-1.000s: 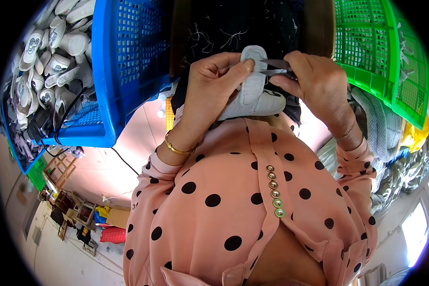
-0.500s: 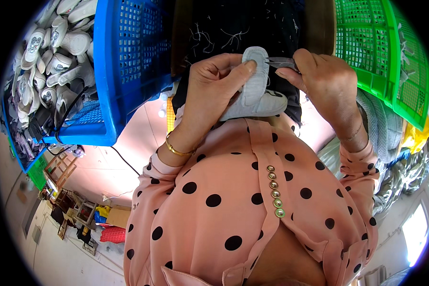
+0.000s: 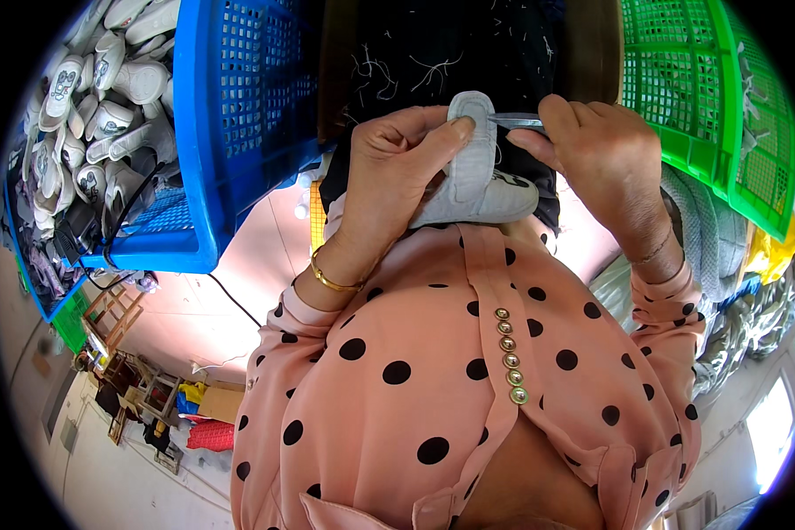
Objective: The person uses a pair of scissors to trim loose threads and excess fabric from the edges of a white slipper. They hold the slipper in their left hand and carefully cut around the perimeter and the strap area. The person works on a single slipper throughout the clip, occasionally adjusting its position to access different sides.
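My left hand [image 3: 389, 168] pinches the raised tongue-like flap of a small white fabric shoe [image 3: 473, 196] between thumb and fingers. The shoe rests low against my lap, its toe pointing right, with a dark printed figure on it. From the right, my right hand [image 3: 592, 146] is closed round metal thread snips [image 3: 517, 119]. Their narrow pointed blades lie together, with the tip at the flap's right edge. My fingers hide the snips' handle. A loose white thread shows beside the flap, just below the blades.
Left of me stands a blue plastic basket [image 3: 205, 225]; many white shoes [image 3: 106, 119] are heaped beyond its wall. A green basket [image 3: 724, 146] is at the right, with grey fabric [image 3: 702, 230] below it. Thread scraps [image 3: 433, 69] lie on dark cloth over my lap.
The snips' blades, apart before, have come together at the flap's edge. The shoe and its flap have shifted slightly down and right. My right hand has barely moved.
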Tool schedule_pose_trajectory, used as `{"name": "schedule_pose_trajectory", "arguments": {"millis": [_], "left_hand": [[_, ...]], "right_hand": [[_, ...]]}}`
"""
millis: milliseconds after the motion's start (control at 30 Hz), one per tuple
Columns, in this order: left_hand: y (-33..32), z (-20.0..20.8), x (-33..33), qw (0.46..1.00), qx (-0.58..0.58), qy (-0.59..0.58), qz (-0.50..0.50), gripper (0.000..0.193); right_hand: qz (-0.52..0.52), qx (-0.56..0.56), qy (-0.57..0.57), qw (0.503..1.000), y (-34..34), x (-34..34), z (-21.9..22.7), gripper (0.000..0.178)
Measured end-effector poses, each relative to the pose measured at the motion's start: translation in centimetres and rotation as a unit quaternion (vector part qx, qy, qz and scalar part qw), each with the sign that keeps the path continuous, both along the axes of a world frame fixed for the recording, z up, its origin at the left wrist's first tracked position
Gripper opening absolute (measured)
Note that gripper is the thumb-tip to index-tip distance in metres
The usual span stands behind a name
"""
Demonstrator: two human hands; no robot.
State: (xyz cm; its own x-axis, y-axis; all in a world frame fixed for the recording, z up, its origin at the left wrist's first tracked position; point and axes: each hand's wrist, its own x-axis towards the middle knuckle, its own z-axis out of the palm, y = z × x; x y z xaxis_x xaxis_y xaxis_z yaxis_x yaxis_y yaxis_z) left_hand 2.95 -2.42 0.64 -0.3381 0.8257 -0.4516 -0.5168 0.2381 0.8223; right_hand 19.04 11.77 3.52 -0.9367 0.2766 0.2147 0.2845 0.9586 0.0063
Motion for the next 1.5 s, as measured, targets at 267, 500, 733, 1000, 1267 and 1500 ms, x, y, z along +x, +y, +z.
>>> {"name": "schedule_pose_trajectory", "arguments": {"millis": [267, 500, 733, 1000, 1267, 1500], "left_hand": [[-0.3, -0.8, 0.0, 1.0, -0.014, 0.019, -0.002, 0.021], [-0.2, -0.8, -0.2, 0.999, -0.021, 0.034, -0.021, 0.02], [0.1, -0.6, 0.2, 0.997, -0.02, 0.057, -0.041, 0.019], [0.4, -1.2, -0.2, 0.998, -0.038, 0.036, -0.032, 0.018], [0.5, -2.0, -1.1, 0.998, -0.045, 0.005, -0.033, 0.019], [0.6, -1.5, -1.1, 0.998, -0.046, -0.004, -0.034, 0.019]], "right_hand": [[0.009, -0.032, -0.015, 0.999, 0.1, 0.3, -0.5, 0.037], [-0.112, -0.389, 0.093, 0.91, 0.4, 0.1, -1.8, 0.031], [-0.035, -0.142, 0.046, 0.988, 1.2, -1.3, -3.0, 0.021], [-0.105, -0.195, 0.019, 0.975, 0.2, -0.9, -4.0, 0.03], [-0.055, -0.176, 0.065, 0.981, 0.3, -0.1, -2.7, 0.041], [-0.007, -0.078, 0.029, 0.997, 1.0, 0.1, -2.7, 0.043]]}}
